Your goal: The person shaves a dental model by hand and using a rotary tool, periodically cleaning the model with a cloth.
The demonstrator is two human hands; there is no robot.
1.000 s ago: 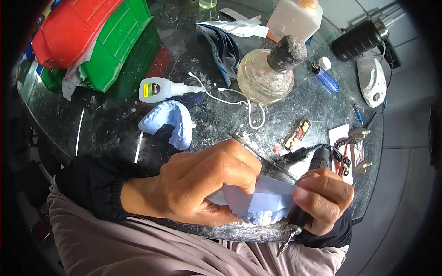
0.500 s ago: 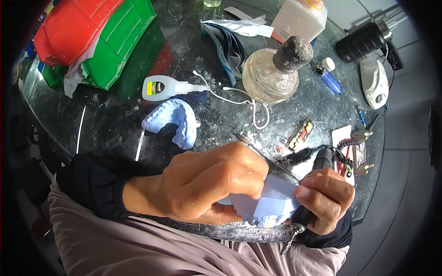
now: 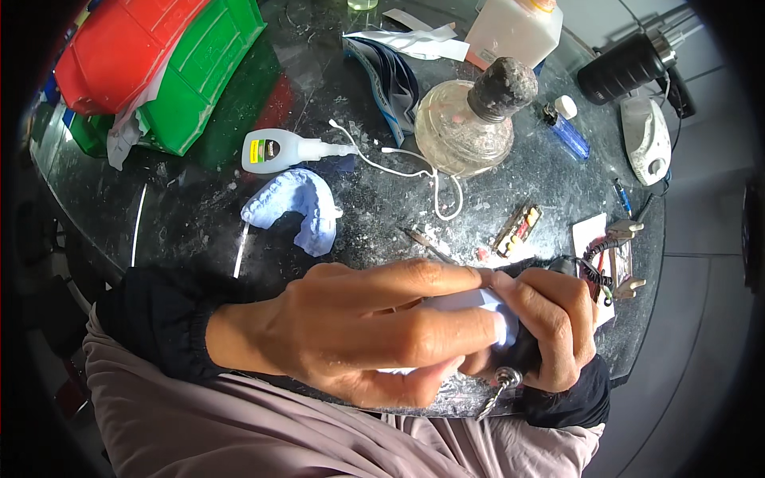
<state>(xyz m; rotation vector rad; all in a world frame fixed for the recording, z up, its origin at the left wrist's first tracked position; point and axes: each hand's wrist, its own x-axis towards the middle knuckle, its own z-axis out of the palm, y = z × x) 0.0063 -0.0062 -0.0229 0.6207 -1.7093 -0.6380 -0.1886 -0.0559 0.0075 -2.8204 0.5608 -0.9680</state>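
Observation:
Close to the table's near edge, my left hand [image 3: 358, 331] reaches across a pale blue plaster dental model [image 3: 462, 300], its fingers closed over it and largely hiding it. My right hand [image 3: 558, 323] is wrapped round a black rotary handpiece [image 3: 526, 349] and its fingertips meet the left ones at the model's edge. A twisted metal bur [image 3: 492, 402] sticks out of the handpiece toward my lap, apart from the model. Beyond my left hand lies a second pale blue dental model [image 3: 315, 215], horseshoe-shaped. A thin metal tool [image 3: 430, 245] lies partly under my fingers.
A glue bottle [image 3: 275, 151] and white cord [image 3: 382, 165] lie behind the second model. Farther back stand a glass burner [image 3: 458, 131], green bin [image 3: 203, 80], red bin [image 3: 119, 56] and white container [image 3: 514, 36]. A blue lighter [image 3: 570, 139] and small articulator [image 3: 621, 259] are at right.
My left fingers have stretched rightward over the model and now meet my right hand. The model has turned and is more hidden. The handpiece has shifted slightly left with my right hand.

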